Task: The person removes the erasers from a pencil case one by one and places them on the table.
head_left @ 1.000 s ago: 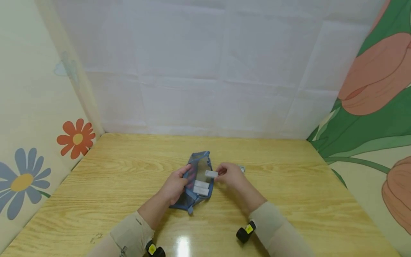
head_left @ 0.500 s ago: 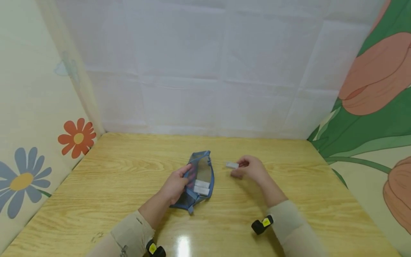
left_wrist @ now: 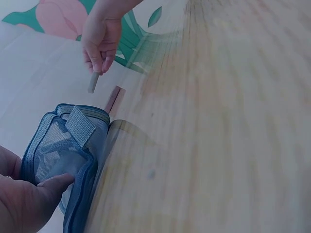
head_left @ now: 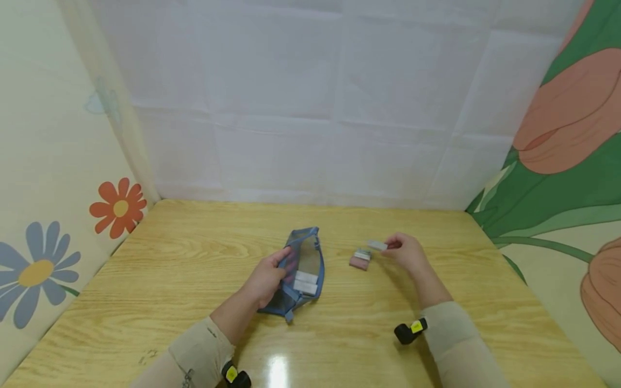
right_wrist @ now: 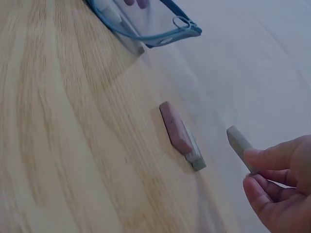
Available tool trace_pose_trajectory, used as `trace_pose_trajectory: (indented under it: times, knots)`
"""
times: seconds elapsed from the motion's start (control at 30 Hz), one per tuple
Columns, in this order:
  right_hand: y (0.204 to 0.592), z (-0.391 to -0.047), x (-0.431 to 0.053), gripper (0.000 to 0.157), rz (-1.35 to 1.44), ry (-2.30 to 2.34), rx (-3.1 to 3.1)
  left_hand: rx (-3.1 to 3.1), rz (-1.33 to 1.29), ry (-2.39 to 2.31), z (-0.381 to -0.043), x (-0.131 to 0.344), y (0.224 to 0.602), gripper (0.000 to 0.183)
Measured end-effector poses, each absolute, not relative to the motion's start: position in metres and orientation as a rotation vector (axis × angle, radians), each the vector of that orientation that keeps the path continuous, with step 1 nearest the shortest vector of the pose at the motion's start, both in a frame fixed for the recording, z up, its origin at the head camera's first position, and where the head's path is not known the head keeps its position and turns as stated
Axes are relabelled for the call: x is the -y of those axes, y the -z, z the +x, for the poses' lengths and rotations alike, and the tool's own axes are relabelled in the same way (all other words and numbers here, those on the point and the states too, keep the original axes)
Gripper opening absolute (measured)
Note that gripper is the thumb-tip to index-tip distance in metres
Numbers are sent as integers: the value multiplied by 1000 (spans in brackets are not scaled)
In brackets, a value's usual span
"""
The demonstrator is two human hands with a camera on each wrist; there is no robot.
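At the far left of the head frame, a blue flower (head_left: 40,275) and a red flower (head_left: 118,208) are painted on the wall covering. Left of centre, the left hand (head_left: 264,280) grips the side wall of a blue mesh pouch (head_left: 307,254), thumb on one face, fingers showing through the mesh. Both are as they were in the earlier frames. Two white blocks (head_left: 305,283) lie side by side within the pouch's lower part, also unchanged. Right of centre, on the wooden table (head_left: 339,328), a pink block (head_left: 359,263) lies against a white block (right_wrist: 193,147) and a green block (right_wrist: 199,165); half a second ago the right hand largely covered this row. Just right of the row, a grey-white block (head_left: 377,246) is pinched between thumb and fingers of the right hand (head_left: 408,252). One second ago that block was at the pouch opening; it has since moved rightward. Whether it touches the table cannot be told. Painted tulips (head_left: 574,118) cover the far right.
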State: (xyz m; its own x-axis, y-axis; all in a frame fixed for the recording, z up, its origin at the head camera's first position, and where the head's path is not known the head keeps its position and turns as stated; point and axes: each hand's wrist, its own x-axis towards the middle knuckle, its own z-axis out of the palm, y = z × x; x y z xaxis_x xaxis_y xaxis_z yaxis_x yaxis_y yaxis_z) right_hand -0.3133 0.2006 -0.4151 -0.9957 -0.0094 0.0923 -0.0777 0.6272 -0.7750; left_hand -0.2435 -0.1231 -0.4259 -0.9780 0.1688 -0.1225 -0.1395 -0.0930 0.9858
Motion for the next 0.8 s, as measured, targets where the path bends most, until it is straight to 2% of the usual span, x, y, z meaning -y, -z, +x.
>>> trace_pose_trajectory:
  times: [0.8]
  knots:
    - [436,-312,-215,24,-106,-1275,2851,-1972,21,-2166,-247,124,433,68]
